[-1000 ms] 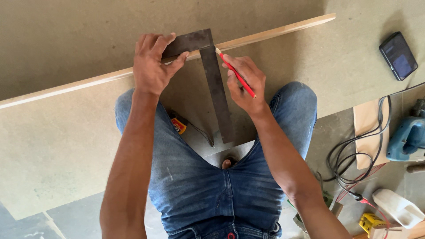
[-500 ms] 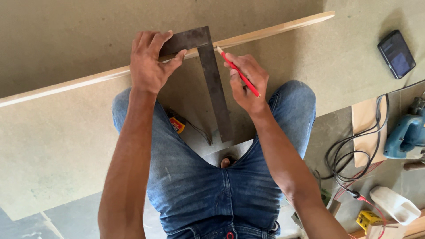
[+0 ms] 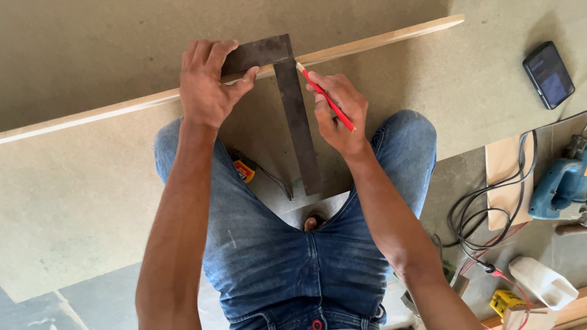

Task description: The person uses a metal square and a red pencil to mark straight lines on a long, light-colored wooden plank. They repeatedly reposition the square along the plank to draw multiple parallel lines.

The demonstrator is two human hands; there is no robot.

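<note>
My left hand (image 3: 206,85) presses the short arm of a dark metal try square (image 3: 292,104) flat against a long thin wooden strip (image 3: 379,41) that lies across a big beige board (image 3: 79,201). The square's long blade runs down toward my knees. My right hand (image 3: 337,113) holds a red pencil (image 3: 325,96), its tip at the strip right beside the blade's upper right edge. My legs in blue jeans sit under both arms.
A dark phone (image 3: 548,74) lies on the board at the upper right. A blue power tool (image 3: 561,186) with black cables (image 3: 483,220) sits on the floor at the right, near a white object (image 3: 541,281) and a small yellow item (image 3: 505,300). A yellow-red tape measure (image 3: 244,170) lies by my left knee.
The view has shifted slightly. My hands, the square and the pencil hold nearly the same pose, the pencil tip staying at the strip by the blade.
</note>
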